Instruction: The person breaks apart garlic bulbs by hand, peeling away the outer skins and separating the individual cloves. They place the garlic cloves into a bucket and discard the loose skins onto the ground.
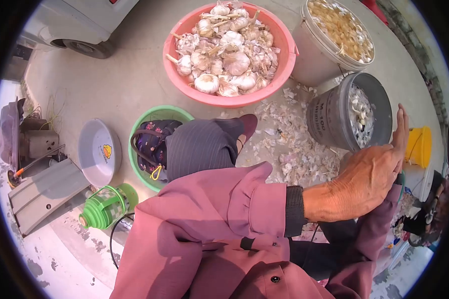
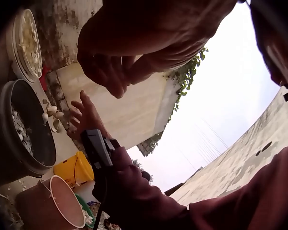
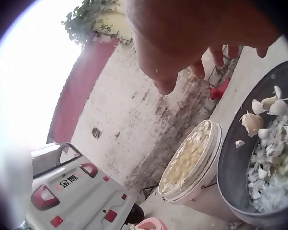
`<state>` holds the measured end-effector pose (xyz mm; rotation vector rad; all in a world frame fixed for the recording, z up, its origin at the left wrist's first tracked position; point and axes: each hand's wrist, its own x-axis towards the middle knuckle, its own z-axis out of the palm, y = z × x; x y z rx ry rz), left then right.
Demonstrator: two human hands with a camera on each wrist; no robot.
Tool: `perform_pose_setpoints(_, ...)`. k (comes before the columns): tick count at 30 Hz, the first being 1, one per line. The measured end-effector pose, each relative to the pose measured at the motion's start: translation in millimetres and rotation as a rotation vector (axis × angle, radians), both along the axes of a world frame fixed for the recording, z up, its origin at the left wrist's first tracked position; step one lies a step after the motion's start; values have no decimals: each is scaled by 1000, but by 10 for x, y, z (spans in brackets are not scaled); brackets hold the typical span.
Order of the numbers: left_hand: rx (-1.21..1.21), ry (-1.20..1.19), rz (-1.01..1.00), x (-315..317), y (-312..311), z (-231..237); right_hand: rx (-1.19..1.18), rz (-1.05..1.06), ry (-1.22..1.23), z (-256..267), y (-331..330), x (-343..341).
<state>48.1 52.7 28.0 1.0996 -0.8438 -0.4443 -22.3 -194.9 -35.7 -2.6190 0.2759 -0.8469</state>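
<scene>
Loose garlic cloves are in midair over the gray bucket on the right, just beyond the right hand, whose fingers are spread and hold nothing. The left hand has bent fingers nearby; whether it grips anything I cannot tell. The cloves look light, firm and rather smooth, easily bruised, best pinched across their plump sides. Whole bulbs fill the pink basin at the far side.

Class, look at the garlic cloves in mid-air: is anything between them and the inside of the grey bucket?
Nothing visible is. The cloves are in open air over the mouth of the grey bucket, and the right hand lies clear of that gap.
</scene>
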Motion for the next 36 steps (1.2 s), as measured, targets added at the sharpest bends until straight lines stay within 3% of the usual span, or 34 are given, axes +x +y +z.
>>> perform_pose_setpoints(1,-24,-27,-9,-11,51,5,-95,111,-27,-63,-11,-37)
perform_pose_setpoints(3,-35,-110,-76,-69,122,-35,894,-294,31,-46,417,436)
perform_pose_setpoints(4,-45,-81,-96,-88,175,-40,959,-190,13,-118,545,581)
perform_pose_setpoints(7,38,-266,-422,-240,390,-100,958,-6,14,-178,1043,977)
perform_pose_setpoints(9,36,-205,-506,-459,558,-171,962,128,43,-202,1249,1076)
perform_pose_setpoints(10,43,-173,-570,-582,649,-205,971,98,61,-230,1114,1086)
perform_pose_setpoints(12,93,-162,-514,-799,857,-264,1329,868,451,-354,828,1019)
perform_pose_setpoints(13,146,-184,-434,-843,926,-266,1354,837,458,-449,993,887)
perform_pose_setpoints(15,206,-194,-513,-836,944,-289,1108,125,307,-769,1407,628)
perform_pose_setpoints(17,314,-325,-636,-717,922,-248,1173,-20,419,-1201,1398,338)
perform_pose_setpoints(20,334,-267,-624,-701,874,-201,1110,-168,579,-2035,1473,-213)
perform_pose_setpoints(22,378,-322,-728,-667,841,-183,240,-81,563,-2606,1559,-515)
perform_pose_setpoints(24,423,-377,-831,-648,812,-209,323,-190,630,-2802,1701,-589)
perform_pose_setpoints(25,422,-372,-801,-644,802,-238,405,-298,697,-2915,1750,-632)
perform_pose_setpoints(28,405,-360,-724,-630,794,-327,591,-167,695,-3168,1757,-740)
perform_pose_setpoints(30,404,-364,-696,-640,774,-357,678,-209,760,-3200,1769,-807)
perform_pose_setpoints(32,410,-376,-636,-672,773,-365,887,-390,650,-3141,1771,-896)
perform_pose_setpoints(35,331,-344,-648,-741,799,-414,775,-226,593,-2854,1671,-1064)
perform_pose_setpoints(36,374,-410,-610,-755,830,-457,757,-160,798,-2784,1565,-1140)
